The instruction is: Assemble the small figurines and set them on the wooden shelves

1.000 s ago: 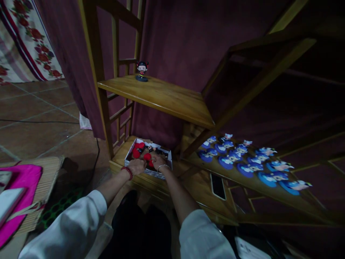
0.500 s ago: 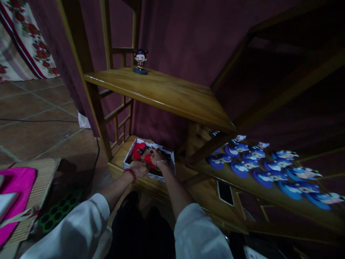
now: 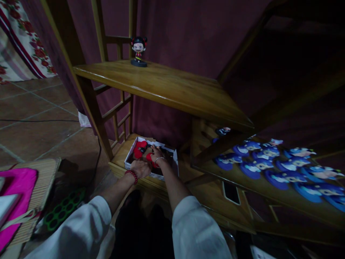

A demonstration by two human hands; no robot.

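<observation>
A shallow white cardboard box (image 3: 176, 163) sits on the low wooden shelf, with red pieces (image 3: 140, 149) and small dark figurine parts in it. My right hand (image 3: 156, 154), with a bracelet at the wrist, reaches into the box beside a red piece. Its fingers are bent down among the small dark parts; what they grip is too small and dim to name. At the box's near edge is my left hand (image 3: 140, 168), wearing a red bead bracelet. Its fingers are mostly turned away and hard to make out.
A figurine with black hair buns (image 3: 138, 50) stands on the upper shelf (image 3: 172, 84), which overhangs the box. Several blue-based figurines (image 3: 257, 166) line the right-hand shelf. A phone (image 3: 231, 192) lies on the low board. Left are a green tray with round holes (image 3: 63, 210) and pink cloth (image 3: 27, 187).
The view has shifted slightly, so the upper shelf and its figurine look nearer and further left. Both hands stay at the box, with only small movement.
</observation>
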